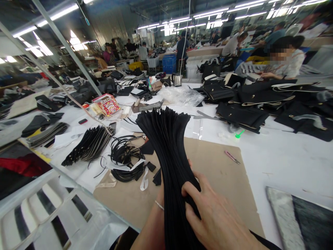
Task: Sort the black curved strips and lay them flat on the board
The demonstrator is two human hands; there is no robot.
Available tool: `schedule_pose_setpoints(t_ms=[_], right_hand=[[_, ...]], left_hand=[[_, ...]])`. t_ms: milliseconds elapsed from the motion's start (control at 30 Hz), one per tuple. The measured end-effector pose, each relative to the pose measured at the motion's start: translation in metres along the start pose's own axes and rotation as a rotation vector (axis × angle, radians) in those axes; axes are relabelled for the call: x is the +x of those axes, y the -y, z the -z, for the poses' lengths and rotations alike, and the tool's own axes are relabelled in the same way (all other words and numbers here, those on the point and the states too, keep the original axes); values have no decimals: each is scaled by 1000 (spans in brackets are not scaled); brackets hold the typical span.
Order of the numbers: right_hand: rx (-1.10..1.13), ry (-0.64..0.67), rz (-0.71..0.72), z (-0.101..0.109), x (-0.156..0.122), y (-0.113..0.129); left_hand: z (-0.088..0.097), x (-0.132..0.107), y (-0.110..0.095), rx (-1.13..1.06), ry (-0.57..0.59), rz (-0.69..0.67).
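Observation:
A thick bundle of long black strips point(171, 149), seemingly leather or fabric, stands upright in front of me, its far ends fanned out. My right hand point(208, 205) grips its right side, thumb and fingers closed on the edges. From the left, my left hand point(160, 198) reaches behind the bundle and holds it; most of that hand is hidden, though a fingertip shows past the right edge. Under the bundle lies a tan board point(221, 163). Left of it sits a coil of thin black strips point(126, 156) with white tape scraps.
Pink thread snips point(231, 157) lie on the board's right side. Another stack of black strips point(88, 144) rests farther left. Black bag pieces point(241, 100) pile up at the back right. A white plastic crate point(39, 215) borders the table at lower left. Other people work in the background.

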State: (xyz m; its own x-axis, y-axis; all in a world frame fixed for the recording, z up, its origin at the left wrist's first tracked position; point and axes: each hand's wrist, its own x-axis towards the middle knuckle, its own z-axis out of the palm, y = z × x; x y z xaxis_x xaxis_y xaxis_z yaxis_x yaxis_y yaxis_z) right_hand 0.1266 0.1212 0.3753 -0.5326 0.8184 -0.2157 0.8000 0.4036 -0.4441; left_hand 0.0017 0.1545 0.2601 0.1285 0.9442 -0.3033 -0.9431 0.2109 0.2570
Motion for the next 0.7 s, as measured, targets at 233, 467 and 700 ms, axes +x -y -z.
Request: schedule_pose_setpoints(t_ms=[233, 467, 700], right_hand=[[31, 11, 4, -3, 2, -3], [81, -2, 32, -3, 3, -5], [95, 13, 48, -4, 3, -6]], left_hand=[[0, 13, -3, -36, -12, -42], [-8, 11, -4, -35, 0, -59], [-9, 9, -4, -12, -6, -61]])
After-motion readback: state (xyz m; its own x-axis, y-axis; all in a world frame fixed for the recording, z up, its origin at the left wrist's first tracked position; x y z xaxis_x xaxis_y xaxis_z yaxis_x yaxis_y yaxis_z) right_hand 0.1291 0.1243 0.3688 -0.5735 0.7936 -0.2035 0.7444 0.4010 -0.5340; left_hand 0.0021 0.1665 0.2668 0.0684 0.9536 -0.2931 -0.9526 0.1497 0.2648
